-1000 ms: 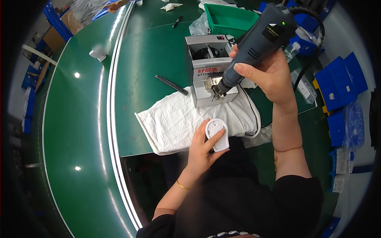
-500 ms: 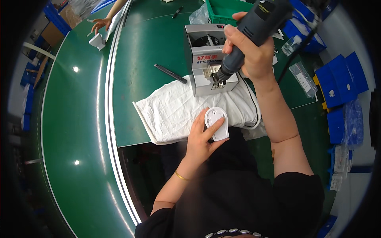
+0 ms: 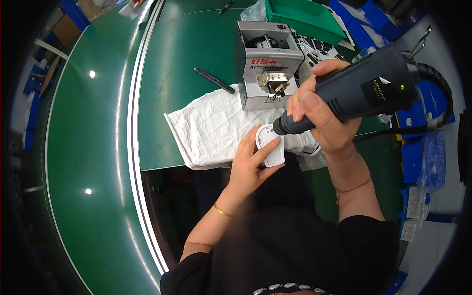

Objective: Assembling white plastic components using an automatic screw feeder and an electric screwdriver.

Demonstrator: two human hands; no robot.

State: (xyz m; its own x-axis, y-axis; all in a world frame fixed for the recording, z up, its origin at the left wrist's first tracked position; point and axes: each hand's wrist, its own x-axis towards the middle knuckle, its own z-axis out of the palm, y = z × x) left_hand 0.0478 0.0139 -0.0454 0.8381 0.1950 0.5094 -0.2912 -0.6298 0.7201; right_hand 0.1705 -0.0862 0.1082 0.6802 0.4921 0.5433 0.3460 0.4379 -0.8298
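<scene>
A white plastic housing [image 3: 274, 157], rounded at one end with a recessed inner face, is gripped in my left hand [image 3: 248, 162], my forefinger lying across it. My right hand [image 3: 329, 118] is wrapped round a dark electric screwdriver [image 3: 361, 91] with a small green light. The screwdriver's nose is over the rounded end of the housing, beside my left forefinger. Its bit tip is hidden, so I cannot tell whether it touches a screw. Just beyond stands a grey screw feeder [image 3: 269, 66] with a metal pick-up block at its front.
A folded white cloth [image 3: 209, 132] lies under the feeder and along the table edge. Left of the feeder rests a black pen-like tool [image 3: 214, 80]. Behind are a green crate [image 3: 307, 22] and blue bins. Another person's hand [image 3: 137, 2] is at the far left belt.
My right hand has brought the screwdriver from the feeder's pick-up block back and down to the white housing. My left hand keeps hold of the housing. The other person's hand has moved farther away.
</scene>
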